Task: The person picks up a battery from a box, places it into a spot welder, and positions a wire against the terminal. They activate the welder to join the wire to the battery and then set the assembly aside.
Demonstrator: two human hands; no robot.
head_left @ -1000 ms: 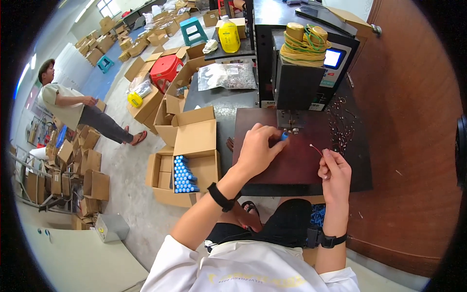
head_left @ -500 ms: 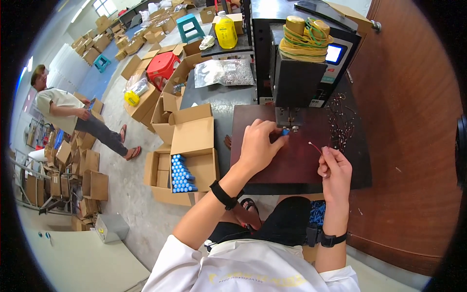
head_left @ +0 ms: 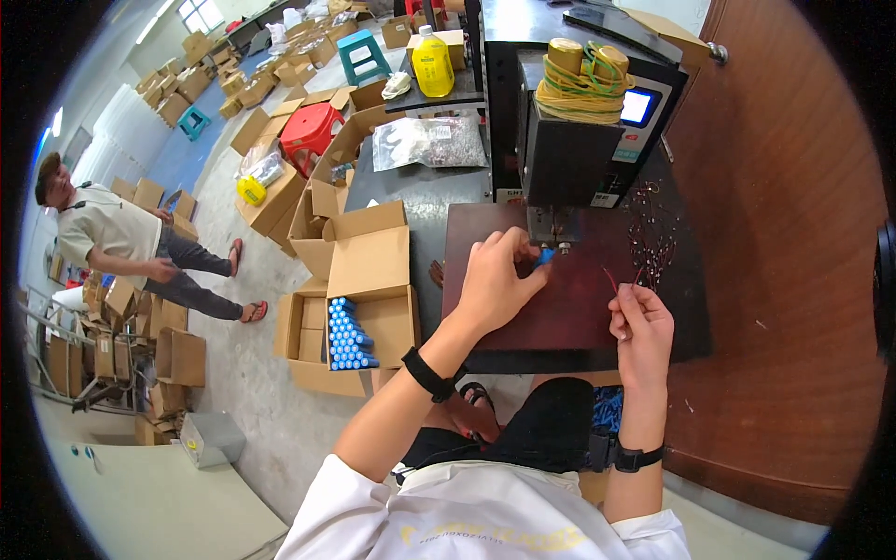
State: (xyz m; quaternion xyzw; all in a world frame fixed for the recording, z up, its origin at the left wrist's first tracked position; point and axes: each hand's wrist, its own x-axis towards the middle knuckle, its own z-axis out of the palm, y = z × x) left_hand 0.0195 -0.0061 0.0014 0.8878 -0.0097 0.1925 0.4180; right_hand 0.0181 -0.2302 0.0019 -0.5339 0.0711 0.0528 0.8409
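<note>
just beside the machine's (head_left: 573, 149) metal tips (head_left: 564, 248), the left hand (head_left: 497, 282) pinches a blue cylinder (head_left: 545, 256); the right hand (head_left: 644, 327), farther off, grips a thin red wire (head_left: 610, 278); best keep the cylinder steady and the grip clear

Blue cylinder (head_left: 545, 256) in left hand (head_left: 495, 280): one. Machine (head_left: 571, 161): one, with two gold posts (head_left: 611, 62), one lit screen (head_left: 637, 107). Black wristbands (head_left: 428, 376): two. Teal stools (head_left: 360, 40), far left: two. Co-worker (head_left: 117, 229), left: one
</note>
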